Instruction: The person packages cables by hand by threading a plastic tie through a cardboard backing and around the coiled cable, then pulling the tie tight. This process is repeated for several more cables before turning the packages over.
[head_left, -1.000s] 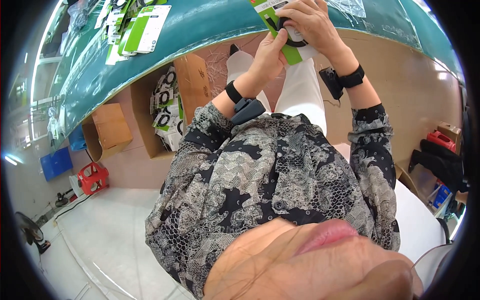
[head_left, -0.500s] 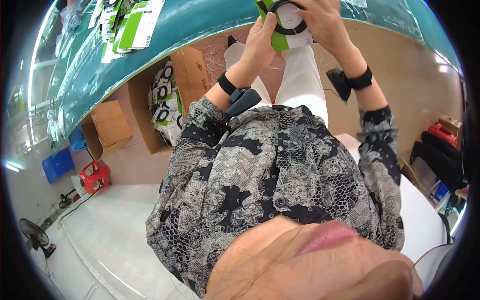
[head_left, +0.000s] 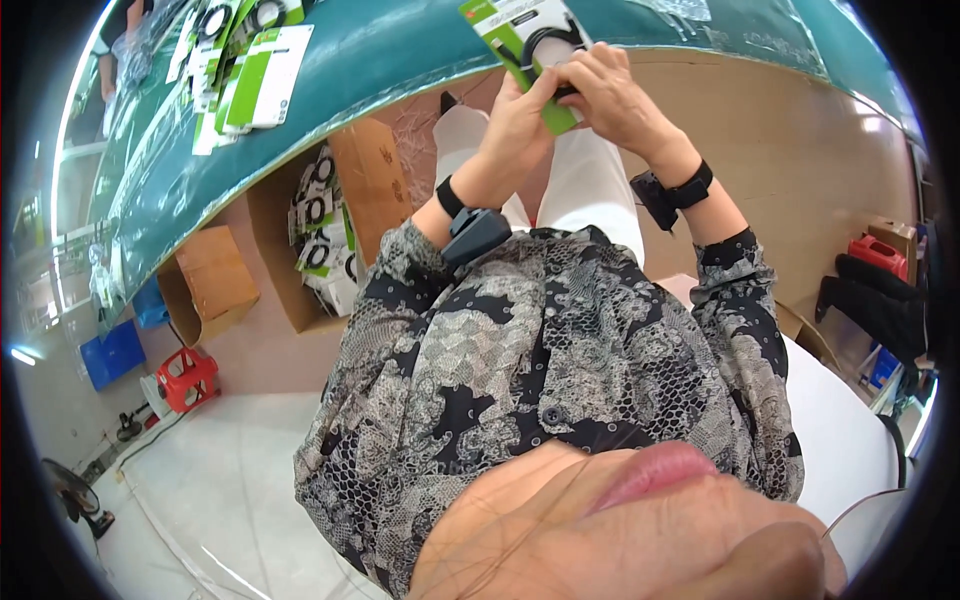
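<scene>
The fingers of both bare hands are closed on one packaging card: the left hand (head_left: 516, 128) grips its left edge, and the right hand (head_left: 618, 100) presses over its lower right part. The tall, narrow packaging card (head_left: 514, 28) is white with bright green and carries a coiled black cable (head_left: 534, 44), partly hidden by the fingers. It leans to the upper left, over the near edge of the teal-covered table (head_left: 410, 52). Half a second ago the right hand was higher, by the coil's upper right, and the round coil with its white centre showed; now the hand covers the coil's lower part and more of the card's top shows. Similar cable packs (head_left: 262, 80) lie heaped on the table to the left; more fill an open cardboard carton (head_left: 370, 170) below.
</scene>
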